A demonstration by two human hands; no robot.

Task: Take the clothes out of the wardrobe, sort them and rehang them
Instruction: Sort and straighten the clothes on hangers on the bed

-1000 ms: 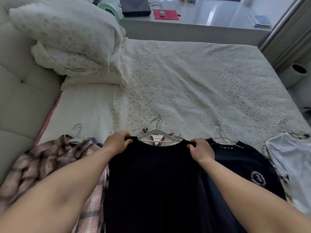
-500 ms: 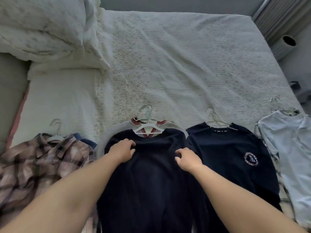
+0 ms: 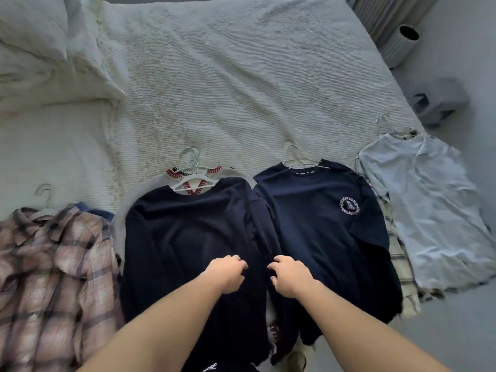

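On the bed, both curled hands, left (image 3: 226, 272) and right (image 3: 288, 275), rest on 1 soft, limp navy sweater (image 3: 188, 237), best lifted by its hanger (image 3: 193, 181); grip unclear.

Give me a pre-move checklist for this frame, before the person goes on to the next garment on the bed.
1. Dark sweater lying flat on its pile: ok.
2. White hanger at its neckline: ok.
3. Left hand off the fabric: not ok, fingers curled on the sweater.
4. Right hand free: cannot tell, fingertips at the sweater's edge.
5. Logo sweatshirt uncovered: ok.
6. Plaid shirt on a hanger: ok.
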